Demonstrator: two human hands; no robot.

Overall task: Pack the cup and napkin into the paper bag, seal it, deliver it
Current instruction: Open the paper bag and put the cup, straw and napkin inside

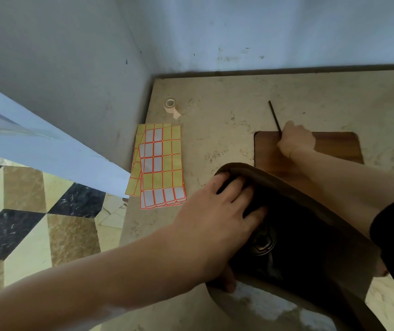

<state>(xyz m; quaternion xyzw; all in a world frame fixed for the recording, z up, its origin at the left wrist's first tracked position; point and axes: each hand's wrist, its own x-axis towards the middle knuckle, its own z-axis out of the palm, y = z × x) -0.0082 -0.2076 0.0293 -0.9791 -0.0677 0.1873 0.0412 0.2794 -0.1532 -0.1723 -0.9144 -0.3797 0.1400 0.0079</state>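
Note:
The brown paper bag (294, 187) stands open on the table at the lower right, its inside dark. My left hand (217, 211) grips the bag's near rim, fingers hooked inside and thumb outside. Deep in the bag I dimly see the lid of a cup (263, 240). I cannot make out a napkin. My right hand (296, 142) is beyond the bag, over a wooden board (334, 146), and is closed in a fist around the lower end of a thin black straw (274, 115) that sticks up and away from me.
A small roll of beige tape (171, 105) sits near the table's far left corner. Sheets of yellow and white stickers with orange borders (159, 166) lie along the left edge. Walls close the table's far and left sides; patterned floor lies to the left.

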